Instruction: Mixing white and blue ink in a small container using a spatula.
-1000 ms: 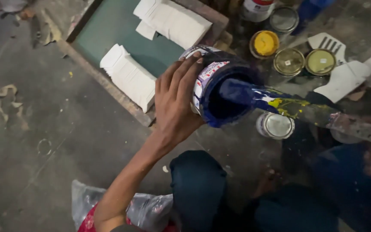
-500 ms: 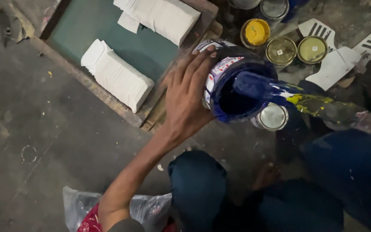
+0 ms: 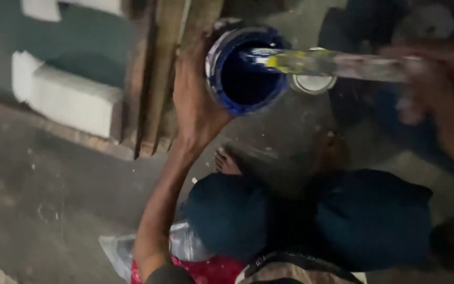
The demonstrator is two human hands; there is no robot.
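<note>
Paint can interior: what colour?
Deep blue inside the paint can, held by the left hand; seen in the head view.

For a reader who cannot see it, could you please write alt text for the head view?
The left hand holds a tilted blue paint can while the blurred right hand pushes a paint-smeared stick into it. White blocks lie on a green board beside it.

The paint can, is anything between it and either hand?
Nothing visible. The left hand grips the paint can directly by its side. The blurred right hand holds a paint-smeared stick that already reaches into the can's open mouth.
</note>
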